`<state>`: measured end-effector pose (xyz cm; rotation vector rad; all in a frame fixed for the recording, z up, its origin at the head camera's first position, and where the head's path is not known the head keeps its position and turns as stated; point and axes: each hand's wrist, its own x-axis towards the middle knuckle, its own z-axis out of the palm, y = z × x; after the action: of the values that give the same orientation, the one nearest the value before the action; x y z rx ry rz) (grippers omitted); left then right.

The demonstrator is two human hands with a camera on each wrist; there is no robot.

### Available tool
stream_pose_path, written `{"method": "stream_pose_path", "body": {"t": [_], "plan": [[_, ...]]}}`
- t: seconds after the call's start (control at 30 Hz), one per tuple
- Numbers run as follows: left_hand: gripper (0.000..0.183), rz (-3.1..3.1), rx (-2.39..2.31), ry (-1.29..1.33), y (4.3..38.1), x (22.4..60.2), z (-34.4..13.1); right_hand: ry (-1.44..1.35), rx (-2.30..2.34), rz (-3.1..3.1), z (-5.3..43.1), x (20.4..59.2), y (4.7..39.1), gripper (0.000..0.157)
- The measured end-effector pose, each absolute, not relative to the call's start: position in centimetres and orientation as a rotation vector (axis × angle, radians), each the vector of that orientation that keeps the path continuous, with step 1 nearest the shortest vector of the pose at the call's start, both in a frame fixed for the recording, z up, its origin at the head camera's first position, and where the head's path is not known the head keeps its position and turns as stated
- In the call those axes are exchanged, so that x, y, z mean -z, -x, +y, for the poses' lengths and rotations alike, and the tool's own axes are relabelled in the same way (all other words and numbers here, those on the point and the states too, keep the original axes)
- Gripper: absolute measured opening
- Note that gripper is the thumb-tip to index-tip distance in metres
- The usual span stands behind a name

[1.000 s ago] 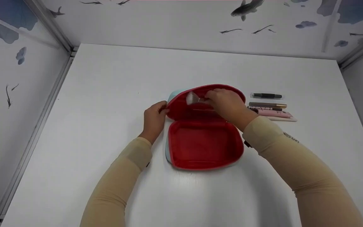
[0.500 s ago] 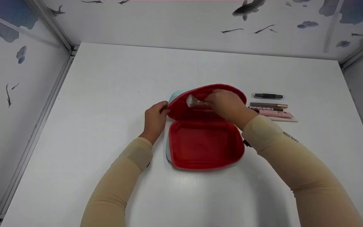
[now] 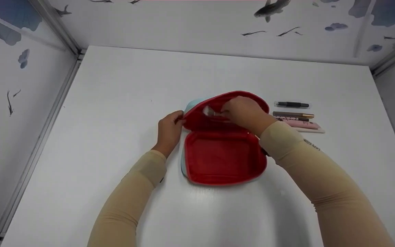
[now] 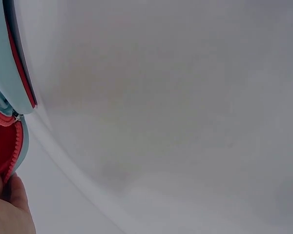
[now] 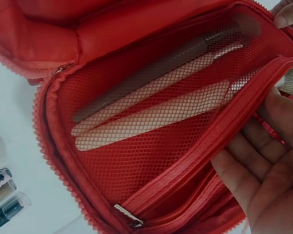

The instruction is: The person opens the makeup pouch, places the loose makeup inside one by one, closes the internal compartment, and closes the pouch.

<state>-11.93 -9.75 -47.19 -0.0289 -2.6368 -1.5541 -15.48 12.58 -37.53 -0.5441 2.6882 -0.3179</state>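
Note:
A red-lined zip case (image 3: pixel 225 156) with a pale blue outside lies unfolded on the white table, its lid tilted up at the back. At the lid's left edge my left hand (image 3: pixel 170 132) pinches the zipper rim, seen also in the left wrist view. My right hand (image 3: pixel 243 111) is inside the lid and holds a makeup brush (image 3: pixel 208 110), bristles pointing left. In the right wrist view, the white bristles stick out past the zipped edge of a mesh pocket (image 5: pixel 151 165). Behind the mesh lie pale handles (image 5: pixel 156 114) and a dark handle (image 5: pixel 146 75).
Right of the case lies a row of cosmetics: a black pen-like stick (image 3: pixel 292 104), a brown tube with a gold end (image 3: pixel 291 114), a pink tube (image 3: pixel 298 123) and a white stick (image 3: pixel 309 130). Printed panels surround the table at the back and sides.
The bristle end has dipped a little lower inside the lid, and my right forearm has shifted slightly left. My left hand keeps its grip on the lid's edge.

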Motion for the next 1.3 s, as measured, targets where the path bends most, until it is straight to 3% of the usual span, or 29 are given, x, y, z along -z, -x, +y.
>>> {"method": "stream_pose_path", "body": {"t": [0.47, 1.0, 1.3], "plan": [[0.019, -2.602, 1.558, 0.082, 11.7, 47.0, -9.3, 0.530, 0.217, 2.646, 11.9, 38.1, 15.6, 0.026], [0.022, -2.627, 1.545, 0.055, 11.8, 47.2, -9.6, 0.540, 0.358, 2.760, 12.5, 37.8, 14.6, 0.015], [0.020, -2.649, 1.505, 0.055, 11.8, 47.3, -9.8, 0.671, 0.433, 2.807, 12.8, 37.9, 13.7, 0.021]]}}
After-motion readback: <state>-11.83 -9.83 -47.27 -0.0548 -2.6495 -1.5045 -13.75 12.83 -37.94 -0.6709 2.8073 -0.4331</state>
